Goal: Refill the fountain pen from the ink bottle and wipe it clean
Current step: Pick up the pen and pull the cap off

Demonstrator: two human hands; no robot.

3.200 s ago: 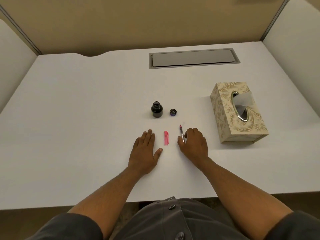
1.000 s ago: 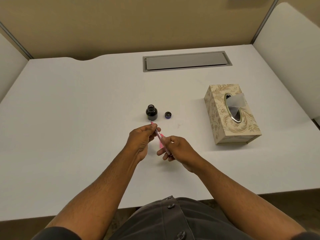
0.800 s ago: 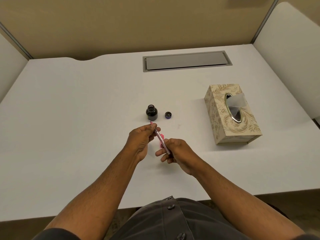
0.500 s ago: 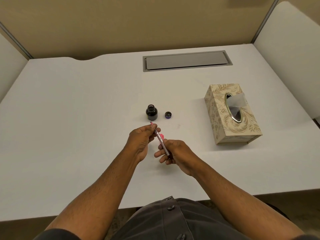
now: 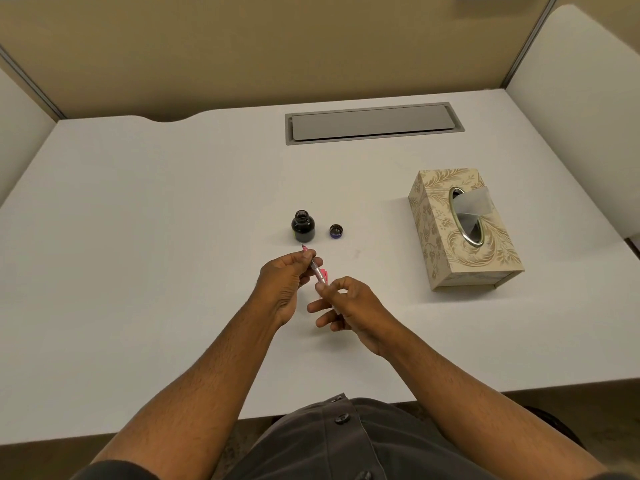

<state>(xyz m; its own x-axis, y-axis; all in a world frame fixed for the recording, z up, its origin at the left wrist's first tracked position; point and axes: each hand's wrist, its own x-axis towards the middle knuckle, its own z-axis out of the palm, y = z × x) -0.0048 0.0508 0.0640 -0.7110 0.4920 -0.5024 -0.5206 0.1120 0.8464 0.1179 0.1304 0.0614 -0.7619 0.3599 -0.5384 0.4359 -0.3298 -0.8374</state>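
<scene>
Hands meet over a white desk [image 5: 138, 237], sharing a slim fountain pen [image 5: 317, 270] held just above the surface. The left hand [image 5: 285, 282] pinches the pen near its nib end, thumb and fingertips curled round the barrel, with the pink tip poking out toward the ink bottle [image 5: 303, 226]. The right hand [image 5: 349, 304] pinches the pen's rear end between thumb and forefinger, while its other fingers spread loosely below. The pen slants from the upper left down to the lower right between the two grips. A pink piece [image 5: 325, 273], apparently the pen's cap, peeks out from behind the barrel and lies on the desk between the hands.

The ink bottle stands upright and uncapped just beyond the left hand, dark ink showing through its glass. Its small round lid [image 5: 336, 231] sits on the desk just to the right of the bottle, apart from it. A patterned tissue box [image 5: 436, 237] rests well to the right, a grey-white sheet rising from its oval slot. A grey cable hatch [image 5: 374, 123] is set into the desk near the far edge, below a tan partition wall [image 5: 242, 46]. The person's bare forearms reach in from the bottom of the view, above a dark buttoned garment [image 5: 339, 441].
</scene>
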